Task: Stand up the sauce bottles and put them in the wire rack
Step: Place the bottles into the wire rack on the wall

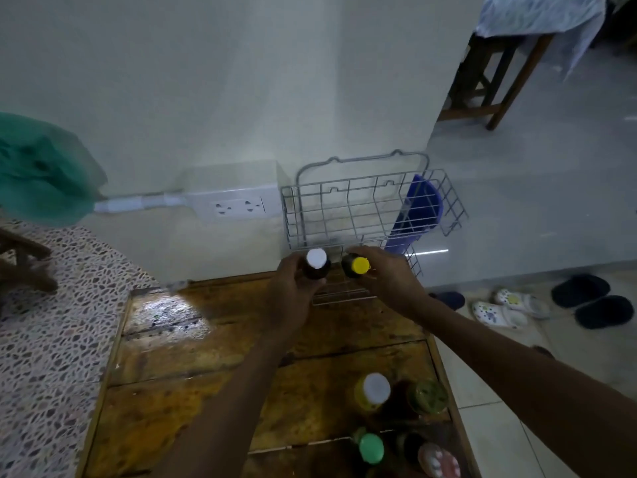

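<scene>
- Worn brown wooden table [206, 374]: four upright capped sauce bottles [374, 391] wait near its front edge.
- Grey wire rack [365, 208] at table's far end: appears unloaded.
- Left hand [293, 291] grips white-capped dark bottle [316, 265]; right hand [389, 277] grips yellow-capped dark bottle [355, 266], both at rack's front. Early stage.

Wooden table [193, 367] (bottles [374, 391], wire rack [372, 208])

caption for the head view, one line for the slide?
Both hands hold dark sauce bottles, white-capped left, yellow-capped right, at the wire rack.
</scene>
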